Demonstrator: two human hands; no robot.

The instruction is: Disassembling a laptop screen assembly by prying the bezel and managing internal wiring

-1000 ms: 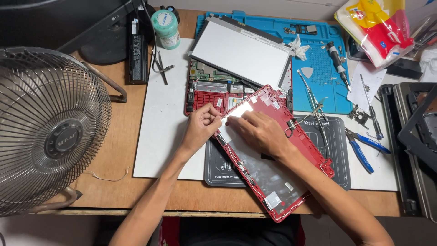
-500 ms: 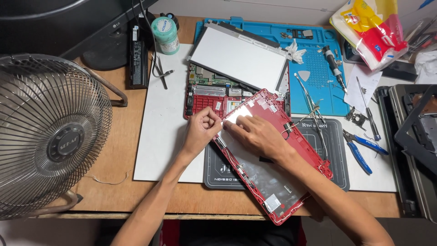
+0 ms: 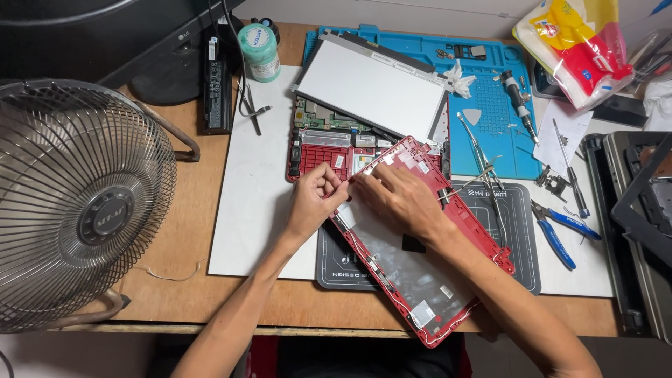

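Red laptop lid shell (image 3: 420, 280) lies diagonally across the dark work mat (image 3: 518, 259), inner face up, near the middle of the desk's (image 3: 175, 231) front edge; its lower corner overhangs that edge slightly. Left hand (image 3: 315, 203) sits at the shell's upper left edge, fingertips pinched narrow on something thin there; what it is cannot be told. Right hand (image 3: 402, 199) lies flat on the shell's upper part, fingers loosely spread, pressing down, holding nothing.

Just behind the hands: red laptop base (image 3: 329, 147) with boards exposed, and a grey screen panel (image 3: 374, 87) leaning over it onto the blue mat (image 3: 490, 105).

Open room: bare white sheet (image 3: 252, 203) left of the left hand. Right side is crowded: tweezers (image 3: 483, 157), blue-handled pliers (image 3: 560, 227). Wire fan (image 3: 77, 203) fills the desk's left edge.
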